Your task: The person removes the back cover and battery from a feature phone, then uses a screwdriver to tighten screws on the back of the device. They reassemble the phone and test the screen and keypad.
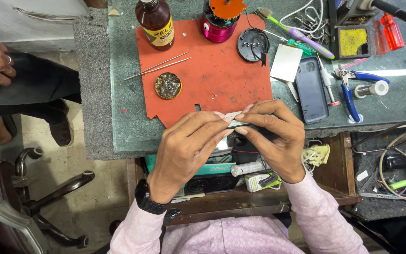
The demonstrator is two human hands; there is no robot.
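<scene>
I see my left hand [189, 146] and right hand [273, 136] meeting just below the near edge of the orange mat [212, 75], both pinching a thin, flat, silvery strip [235, 120] edgewise. It spans between the thumbs and fingertips, mostly hidden by them. The mat is matte, scuffed, with a notched near edge. On it lie two slim metal tweezers [158, 66], a round brass tin [167, 85] of crinkled metal wool and a brown glass bottle [155, 23]. Right of the mat lies a dark, glossy phone case [311, 89].
</scene>
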